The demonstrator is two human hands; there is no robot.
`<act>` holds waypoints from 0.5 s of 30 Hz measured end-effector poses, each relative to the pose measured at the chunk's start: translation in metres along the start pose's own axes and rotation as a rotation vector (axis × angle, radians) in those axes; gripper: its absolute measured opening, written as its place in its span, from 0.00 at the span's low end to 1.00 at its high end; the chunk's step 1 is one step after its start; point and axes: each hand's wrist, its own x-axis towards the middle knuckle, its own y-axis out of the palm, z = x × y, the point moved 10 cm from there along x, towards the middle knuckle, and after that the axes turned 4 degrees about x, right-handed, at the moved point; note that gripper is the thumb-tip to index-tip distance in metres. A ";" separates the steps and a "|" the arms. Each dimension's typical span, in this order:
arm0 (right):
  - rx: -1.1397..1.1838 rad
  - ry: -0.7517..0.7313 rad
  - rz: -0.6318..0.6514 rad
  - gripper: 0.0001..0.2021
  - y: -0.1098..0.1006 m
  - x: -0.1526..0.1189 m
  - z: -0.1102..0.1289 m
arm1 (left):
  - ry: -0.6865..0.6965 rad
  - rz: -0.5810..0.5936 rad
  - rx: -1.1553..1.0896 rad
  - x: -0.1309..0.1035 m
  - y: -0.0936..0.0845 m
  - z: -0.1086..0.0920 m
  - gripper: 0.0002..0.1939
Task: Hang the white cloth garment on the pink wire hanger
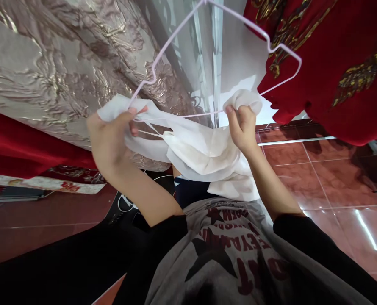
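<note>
A pale pink wire hanger [172, 39] is in front of me, its bottom bar running between my hands. A white garment [201, 148] with thin straps hangs below the bar, bunched over my lap. My left hand [114, 131] is curled around white fabric at the hanger's left corner, thumb and fingers near the straps; it is slightly blurred. My right hand [244, 125] pinches a bunched part of the garment against the bar, to the right of its middle. The hanger's right corner sticks out bare past this hand.
A silvery embossed curtain [80, 63] hangs at the left, with red cloth [26, 144] below it. Red fabric with gold embroidery [322, 76] hangs at the right. Sheer white curtains [236, 46] are behind the hanger. Red tiles [334, 186] cover the floor.
</note>
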 end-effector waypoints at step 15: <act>-0.009 0.007 -0.043 0.32 0.008 -0.002 -0.013 | 0.156 0.249 -0.021 0.000 0.103 -0.034 0.06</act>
